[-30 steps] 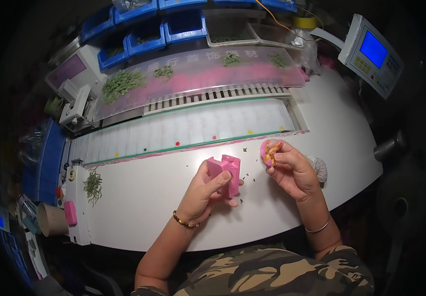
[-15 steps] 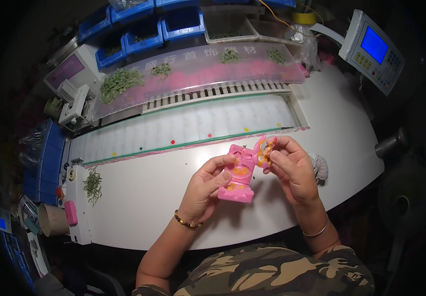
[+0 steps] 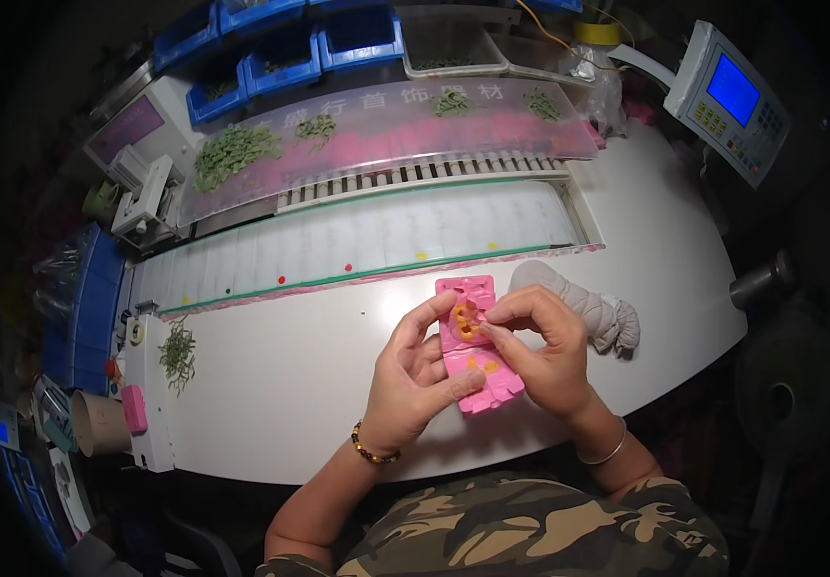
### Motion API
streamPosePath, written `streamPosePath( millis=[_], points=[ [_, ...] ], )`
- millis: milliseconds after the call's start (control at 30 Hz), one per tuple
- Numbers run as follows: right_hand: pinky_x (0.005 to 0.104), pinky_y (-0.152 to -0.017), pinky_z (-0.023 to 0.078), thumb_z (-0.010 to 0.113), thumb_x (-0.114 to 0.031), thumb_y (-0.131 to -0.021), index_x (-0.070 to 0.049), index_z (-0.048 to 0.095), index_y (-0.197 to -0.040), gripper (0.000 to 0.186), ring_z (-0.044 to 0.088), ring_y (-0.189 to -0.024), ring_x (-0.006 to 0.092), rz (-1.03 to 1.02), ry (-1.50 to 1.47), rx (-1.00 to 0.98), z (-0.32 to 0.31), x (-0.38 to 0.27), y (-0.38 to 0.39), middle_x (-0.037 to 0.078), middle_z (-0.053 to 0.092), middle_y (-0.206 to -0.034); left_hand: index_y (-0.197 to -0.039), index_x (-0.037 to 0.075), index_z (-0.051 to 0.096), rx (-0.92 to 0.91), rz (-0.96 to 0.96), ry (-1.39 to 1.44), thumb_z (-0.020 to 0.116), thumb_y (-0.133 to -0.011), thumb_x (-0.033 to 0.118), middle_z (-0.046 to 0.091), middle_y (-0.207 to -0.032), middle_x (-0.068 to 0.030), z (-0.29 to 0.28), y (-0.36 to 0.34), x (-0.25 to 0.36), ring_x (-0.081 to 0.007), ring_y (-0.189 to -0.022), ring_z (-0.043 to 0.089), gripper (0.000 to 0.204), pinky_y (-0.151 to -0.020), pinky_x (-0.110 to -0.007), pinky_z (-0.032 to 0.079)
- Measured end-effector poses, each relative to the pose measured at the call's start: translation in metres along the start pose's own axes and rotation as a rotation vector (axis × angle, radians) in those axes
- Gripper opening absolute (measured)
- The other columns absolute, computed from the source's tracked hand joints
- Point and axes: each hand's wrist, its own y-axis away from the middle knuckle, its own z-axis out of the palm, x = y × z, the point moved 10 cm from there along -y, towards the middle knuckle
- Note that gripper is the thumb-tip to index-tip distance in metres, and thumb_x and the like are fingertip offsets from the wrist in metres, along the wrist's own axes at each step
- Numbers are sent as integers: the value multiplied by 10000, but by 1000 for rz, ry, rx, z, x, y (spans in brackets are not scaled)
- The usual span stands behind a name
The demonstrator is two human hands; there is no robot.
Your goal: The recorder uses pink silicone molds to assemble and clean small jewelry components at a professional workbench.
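Observation:
A pink rubber mould (image 3: 506, 396) with orange-yellow stains is held over the white table. My left hand (image 3: 413, 370) grips it from the left, thumb across its lower part and fingers along the far side. At the mould's upper right edge, the thumb and forefinger of my right hand (image 3: 546, 358) are pinched together. Between the hands, orange-yellow shaped parts (image 3: 468, 317) show in the mould's upper half. My right fingertips partly cover that spot, so whether a separate small pink piece sits there is hard to make out.
Right of my hands lies a grey cloth bundle (image 3: 593, 313). Behind runs a green-edged belt (image 3: 367, 226) with coloured dots; beyond it, a translucent cover (image 3: 376, 144) bears green sprig-like pieces. Blue bins (image 3: 362, 43) stand at the back, a control panel (image 3: 732, 91) at right.
My right hand has brought the small pink and orange piece down and left to the mould. The mould has turned and shifted slightly. The belt's dots have moved left.

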Motion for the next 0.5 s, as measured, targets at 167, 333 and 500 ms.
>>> streamPosePath(
  millis=[167, 333, 500],
  points=[
    [260, -657, 525, 699, 75, -760, 6, 633, -867, 143, 639, -728, 153, -18, -51, 75, -2, -1, 1, 87, 630, -845, -1426, -43, 254, 15, 41, -7, 720, -792, -42, 443, -1348, -182, 5, 2, 4, -232, -1193, 529, 787, -976, -349, 505],
    [252, -622, 511, 708, 79, -747, 5, 637, -838, 137, 626, -700, 140, -98, 67, 20, -2, -11, -4, 82, 627, -802, -1434, -32, 253, -21, 32, -74, 732, -787, -32, 409, -1384, -172, 8, 4, 5, -226, -1224, 501, 805, -1003, -359, 482],
    [253, -608, 505, 720, 63, -743, 7, 624, -801, 126, 602, -680, 128, -52, -29, 22, -1, -7, -5, 75, 612, -797, -1412, 35, 313, -40, 123, -112, 749, -765, -38, 407, -1368, -124, 9, 5, 6, -218, -1257, 462, 784, -1016, -371, 473]
  ],
)
